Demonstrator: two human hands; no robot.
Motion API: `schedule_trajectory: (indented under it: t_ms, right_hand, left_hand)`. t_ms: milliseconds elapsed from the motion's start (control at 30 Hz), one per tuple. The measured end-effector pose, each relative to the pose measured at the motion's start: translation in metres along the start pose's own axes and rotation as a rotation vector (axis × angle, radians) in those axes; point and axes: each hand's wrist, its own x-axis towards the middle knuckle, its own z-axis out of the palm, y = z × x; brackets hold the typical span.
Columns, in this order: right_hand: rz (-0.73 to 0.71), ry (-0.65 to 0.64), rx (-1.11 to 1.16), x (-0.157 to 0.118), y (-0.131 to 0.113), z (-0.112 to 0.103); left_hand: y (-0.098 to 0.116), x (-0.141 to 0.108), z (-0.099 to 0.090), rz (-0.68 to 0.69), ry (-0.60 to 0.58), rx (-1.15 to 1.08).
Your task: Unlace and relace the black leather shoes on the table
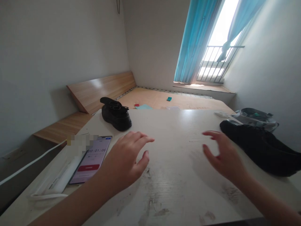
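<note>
My left hand (131, 155) hovers over the white table (169, 175), fingers apart and holding nothing. Just beyond it, at the far left edge, stands a black lace-up shoe (116, 114) with its heel toward me. Opposite, my right hand (225, 153) is also open, thumb and fingers spread, with nothing between them. Close beside that hand, on the right, lies a second black shoe (261, 146), its toe pointing away to the left. Neither hand touches a shoe. A phone (91, 160) showing a timer lies left of my left hand.
A white power strip (63, 174) with a cable lies left of the phone. At the right back edge are a crumpled clear wrapper (222, 115) and a plastic bag (256, 117). Behind the table is a bed (152, 95) with a wooden headboard (103, 89); dark smudges mark the tabletop.
</note>
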Motion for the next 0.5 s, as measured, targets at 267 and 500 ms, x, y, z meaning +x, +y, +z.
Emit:
schedule_trajectory:
  t_ms: [267,500]
  right_hand:
    - [0.269,-0.398,0.535,0.103,-0.136,0.184]
    - [0.422,-0.359,0.619,0.141,-0.181,0.249]
  left_hand:
    - [0.005,-0.012,0.013,0.010,0.223,-0.137]
    - [-0.001,-0.015,0.022,0.023,0.256,-0.230]
